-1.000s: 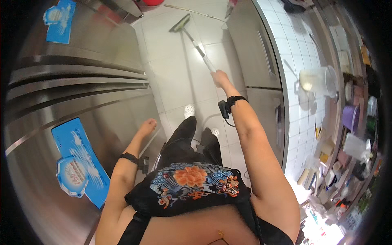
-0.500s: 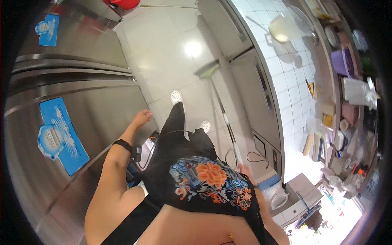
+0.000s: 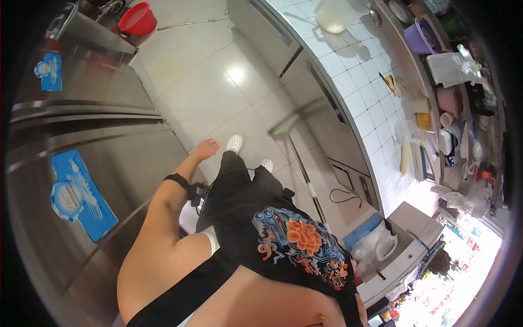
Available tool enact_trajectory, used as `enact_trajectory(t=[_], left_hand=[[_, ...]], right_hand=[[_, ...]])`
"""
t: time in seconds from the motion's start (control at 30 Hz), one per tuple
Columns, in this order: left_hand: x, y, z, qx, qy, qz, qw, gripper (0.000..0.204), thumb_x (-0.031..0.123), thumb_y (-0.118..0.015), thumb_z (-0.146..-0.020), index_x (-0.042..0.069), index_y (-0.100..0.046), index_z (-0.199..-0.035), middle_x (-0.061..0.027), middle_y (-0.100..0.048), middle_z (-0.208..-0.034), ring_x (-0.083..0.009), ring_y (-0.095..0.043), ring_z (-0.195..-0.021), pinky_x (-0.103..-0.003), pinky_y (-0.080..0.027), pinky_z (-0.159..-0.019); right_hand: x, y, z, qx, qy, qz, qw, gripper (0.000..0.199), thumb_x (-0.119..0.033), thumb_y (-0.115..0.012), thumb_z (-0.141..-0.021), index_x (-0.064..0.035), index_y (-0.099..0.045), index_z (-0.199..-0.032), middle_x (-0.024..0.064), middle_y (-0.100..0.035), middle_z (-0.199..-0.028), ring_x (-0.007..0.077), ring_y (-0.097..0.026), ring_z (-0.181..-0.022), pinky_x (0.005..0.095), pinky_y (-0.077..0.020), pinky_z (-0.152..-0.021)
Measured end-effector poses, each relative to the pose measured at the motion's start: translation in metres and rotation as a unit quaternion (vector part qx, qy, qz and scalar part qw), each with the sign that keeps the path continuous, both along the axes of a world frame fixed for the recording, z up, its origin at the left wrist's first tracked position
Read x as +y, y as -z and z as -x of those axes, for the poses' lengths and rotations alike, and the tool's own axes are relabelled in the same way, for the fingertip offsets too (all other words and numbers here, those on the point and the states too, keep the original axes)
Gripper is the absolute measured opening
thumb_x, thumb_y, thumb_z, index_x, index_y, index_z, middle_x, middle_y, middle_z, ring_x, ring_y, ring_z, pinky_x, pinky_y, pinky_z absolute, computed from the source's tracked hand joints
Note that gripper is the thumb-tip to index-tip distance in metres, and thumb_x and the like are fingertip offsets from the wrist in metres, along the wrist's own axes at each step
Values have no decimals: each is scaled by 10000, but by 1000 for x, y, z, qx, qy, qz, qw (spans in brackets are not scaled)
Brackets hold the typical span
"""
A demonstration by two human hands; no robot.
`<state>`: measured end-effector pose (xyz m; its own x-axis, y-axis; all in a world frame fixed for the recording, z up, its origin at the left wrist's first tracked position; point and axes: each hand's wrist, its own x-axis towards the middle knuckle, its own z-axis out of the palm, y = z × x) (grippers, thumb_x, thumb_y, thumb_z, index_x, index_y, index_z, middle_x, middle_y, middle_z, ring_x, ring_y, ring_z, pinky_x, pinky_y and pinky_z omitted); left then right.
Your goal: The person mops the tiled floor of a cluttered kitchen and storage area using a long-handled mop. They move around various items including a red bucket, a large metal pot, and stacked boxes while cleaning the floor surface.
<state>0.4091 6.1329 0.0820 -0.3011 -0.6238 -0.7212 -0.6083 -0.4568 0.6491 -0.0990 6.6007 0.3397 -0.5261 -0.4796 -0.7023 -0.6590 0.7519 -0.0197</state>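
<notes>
My left hand (image 3: 207,149) hangs in the air beside the steel cabinet doors, its fingers loosely bent and nothing in it. To my right a floor squeegee (image 3: 308,182) slants across the floor on a long pole. Its wide pale green head (image 3: 284,126), blurred, lies on the tiles by the counter base. The pole's upper end runs behind my black embroidered apron (image 3: 272,229). That apron hides my right hand, which was seen around the pole half a second ago.
Steel cabinet doors (image 3: 125,163) line the left. A tiled counter (image 3: 359,92) and a cluttered shelf run along the right. A red bucket (image 3: 138,19) stands far left. A black cable (image 3: 346,198) lies near an open drawer (image 3: 400,240) holding plastic bags.
My view has shifted, bringing more of the red bucket into sight. My left hand is farther right and slightly higher in the picture. The squeegee head appears lower, and my right hand has gone behind the apron.
</notes>
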Motion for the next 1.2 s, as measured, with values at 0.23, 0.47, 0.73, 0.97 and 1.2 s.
enact_trajectory(t=[0.23, 0.47, 0.73, 0.97, 1.2], left_hand=[[-43, 5, -50, -14, -91, -19, 996, 248, 231, -536, -815, 31, -617, -937, -65, -636, -756, -152, -602, -657, -291, -501, -599], [-52, -25, -122, -107, -190, -57, 974, 206, 211, -554, -828, 45, -616, -932, -45, -601, -724, -121, -548, -613, -281, -443, -524], [5, -41, -103, -115, -206, -74, 969, 221, 264, -537, -875, 61, -605, -932, -7, -563, -693, -113, -533, -624, -266, -423, -524], [69, -17, -26, -66, -132, -59, 987, 260, 289, -531, -876, 73, -585, -1011, -22, -605, -749, -105, -562, -641, -254, -437, -532], [160, -9, 75, -58, -46, -81, 994, 237, 236, -543, -857, 95, -582, -1044, -35, -632, -838, -132, -600, -705, -280, -462, -572]], right_hand=[[-260, 100, -61, -72, -72, 74, 992, 563, -524, -536, -827, 19, -634, -938, 250, -627, -845, 421, -599, -830, 465, -456, -724], [-587, 182, -158, -177, -117, 157, 965, 483, -500, -511, -844, -31, -585, -933, 126, -597, -654, 241, -600, -582, 386, -472, -583], [-589, 223, -154, -194, -142, 37, 970, 466, -390, -461, -863, 35, -644, -918, 248, -620, -973, 395, -596, -902, 435, -470, -808], [-201, 236, -23, -102, -27, 73, 992, 619, -543, -496, -826, 41, -602, -1004, 239, -610, -1033, 360, -592, -969, 446, -458, -827], [206, 113, 58, -129, 38, -48, 990, 560, -536, -476, -842, -9, -623, -961, 244, -623, -953, 414, -578, -929, 494, -452, -779]])
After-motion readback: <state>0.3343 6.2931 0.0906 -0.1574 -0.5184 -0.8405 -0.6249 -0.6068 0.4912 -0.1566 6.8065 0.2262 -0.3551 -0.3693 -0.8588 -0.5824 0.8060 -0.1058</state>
